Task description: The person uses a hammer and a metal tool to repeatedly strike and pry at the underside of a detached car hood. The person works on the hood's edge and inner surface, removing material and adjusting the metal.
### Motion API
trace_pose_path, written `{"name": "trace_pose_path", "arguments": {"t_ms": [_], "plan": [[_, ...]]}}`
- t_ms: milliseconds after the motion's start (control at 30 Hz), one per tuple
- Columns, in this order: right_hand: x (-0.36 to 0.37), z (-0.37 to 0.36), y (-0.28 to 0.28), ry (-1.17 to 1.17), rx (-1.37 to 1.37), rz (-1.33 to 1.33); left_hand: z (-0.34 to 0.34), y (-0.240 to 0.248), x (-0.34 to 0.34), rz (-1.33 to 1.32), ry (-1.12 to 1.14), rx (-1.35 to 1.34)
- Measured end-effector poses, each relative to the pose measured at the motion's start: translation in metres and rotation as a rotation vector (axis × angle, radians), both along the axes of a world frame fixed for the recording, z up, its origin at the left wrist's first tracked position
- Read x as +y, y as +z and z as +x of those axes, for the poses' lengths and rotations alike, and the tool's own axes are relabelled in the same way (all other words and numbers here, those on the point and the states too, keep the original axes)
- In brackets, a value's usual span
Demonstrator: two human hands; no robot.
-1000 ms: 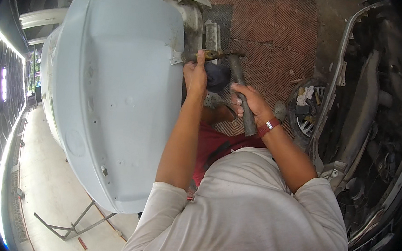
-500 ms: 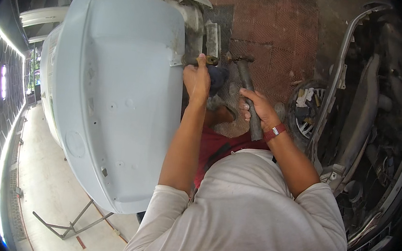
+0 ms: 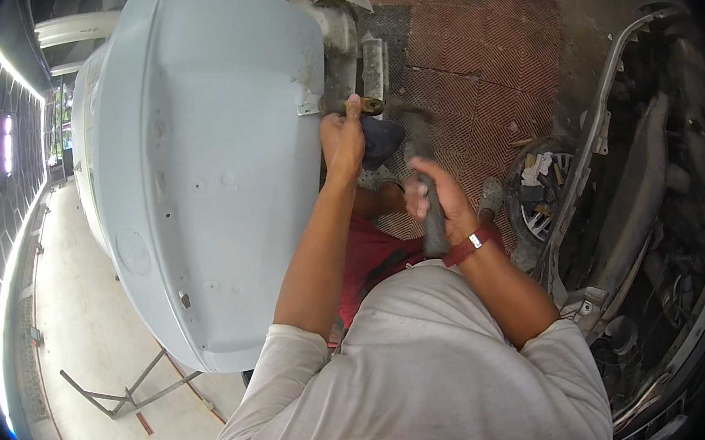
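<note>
Left hand (image 3: 343,144), at 12 o'clock: clenched around 1 short yellow-and-dark hand tool (image 3: 370,105), with thumb laid along it. Held beside the right-hand corner of 1 pale blue-grey car body panel (image 3: 226,123), spread from 8 to 11 o'clock; contact impossible to tell. Right hand (image 3: 447,202), between 2 and 3 o'clock: grasping 1 hammer (image 3: 435,219) by its thick dark handle, tilted toward 12 o'clock; blurred at the head, near the yellow tool. On the right wrist: 1 dark red strap (image 3: 462,249) with silvery piece. Farther out between 2 and 3 o'clock: 1 spoked wheel (image 3: 534,221), small articles lying on it. At 1 o'clock: red ribbed floor tiles (image 3: 479,50). Between 7 and 8 o'clock: 1 metal stand (image 3: 146,372).
</note>
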State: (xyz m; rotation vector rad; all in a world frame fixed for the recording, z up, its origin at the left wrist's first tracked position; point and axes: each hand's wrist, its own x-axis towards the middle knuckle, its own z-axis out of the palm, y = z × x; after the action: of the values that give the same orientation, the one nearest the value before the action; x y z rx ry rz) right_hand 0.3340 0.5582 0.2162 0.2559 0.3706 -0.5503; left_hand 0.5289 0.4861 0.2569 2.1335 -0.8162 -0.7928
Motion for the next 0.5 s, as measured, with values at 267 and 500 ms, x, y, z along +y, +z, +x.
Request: {"name": "trace_pose_path", "arguments": {"t_ms": [267, 500], "plan": [[-0.005, 0.021, 0.014, -0.141, 0.185, 0.132, 0.009, -0.013, -0.001, -0.027, -0.018, -0.107], [-0.008, -0.005, 0.007, 0.016, 0.269, -0.183, -0.006, 0.006, -0.005, -0.04, -0.021, -0.114]]}}
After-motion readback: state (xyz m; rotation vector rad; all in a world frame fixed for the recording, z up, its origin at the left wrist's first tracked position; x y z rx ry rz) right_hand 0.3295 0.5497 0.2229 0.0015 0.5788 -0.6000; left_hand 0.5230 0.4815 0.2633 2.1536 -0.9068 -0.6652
